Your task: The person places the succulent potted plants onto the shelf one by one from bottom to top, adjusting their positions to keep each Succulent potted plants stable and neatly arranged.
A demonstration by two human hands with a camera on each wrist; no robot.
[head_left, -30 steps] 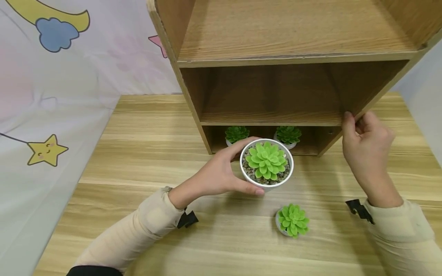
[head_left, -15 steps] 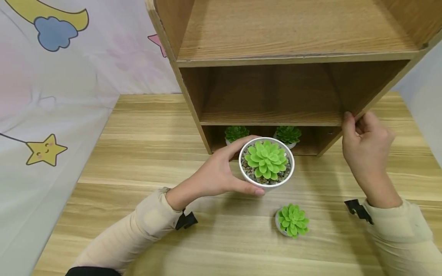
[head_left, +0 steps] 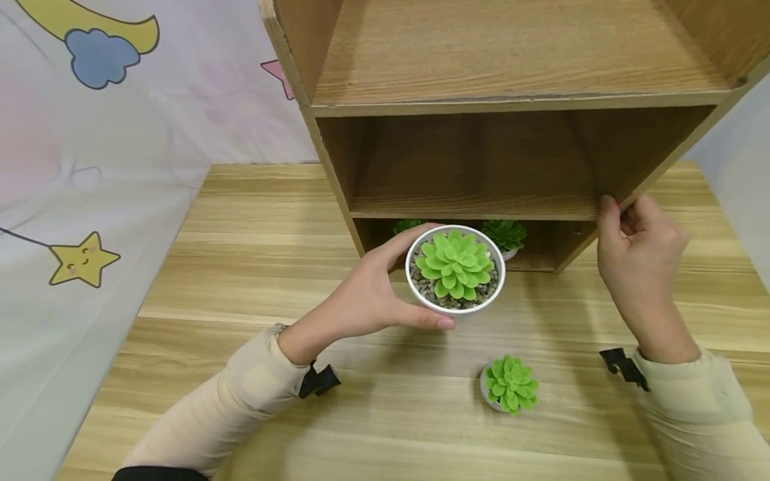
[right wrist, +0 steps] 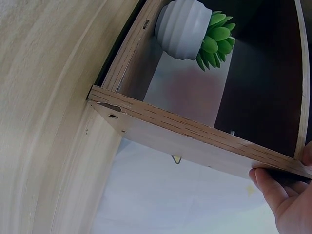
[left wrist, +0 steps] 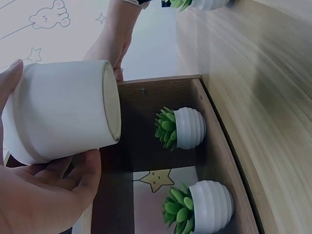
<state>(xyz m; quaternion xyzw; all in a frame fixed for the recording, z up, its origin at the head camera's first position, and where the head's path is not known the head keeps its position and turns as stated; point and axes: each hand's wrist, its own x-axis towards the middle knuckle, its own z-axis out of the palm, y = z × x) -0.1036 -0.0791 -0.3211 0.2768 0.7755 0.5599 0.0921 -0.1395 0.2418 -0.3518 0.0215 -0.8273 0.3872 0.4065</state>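
Note:
My left hand (head_left: 367, 294) grips a large white pot with a bright green succulent (head_left: 455, 267), thumb on the near side and fingers behind. It is held in the air in front of the wooden shelf unit (head_left: 445, 217); in the left wrist view the smooth white pot (left wrist: 63, 109) lies sideways across the picture. My right hand (head_left: 640, 260) pinches the front edge of the unit's right side panel, as the right wrist view also shows. Two small potted succulents stand in the bottom compartment, one to the right (left wrist: 190, 127) and one to the left (left wrist: 210, 207).
A small potted succulent (head_left: 510, 384) stands on the wooden table (head_left: 252, 267) in front of the unit. Above the bottom compartment are a dark middle compartment (head_left: 475, 160) and an upper shelf board (head_left: 517, 53). A printed cloth (head_left: 150, 127) hangs at the left.
The left hand has moved slightly left and toward the shelf unit with the large potted succulent, which now covers more of the left small plant. The right hand keeps its hold.

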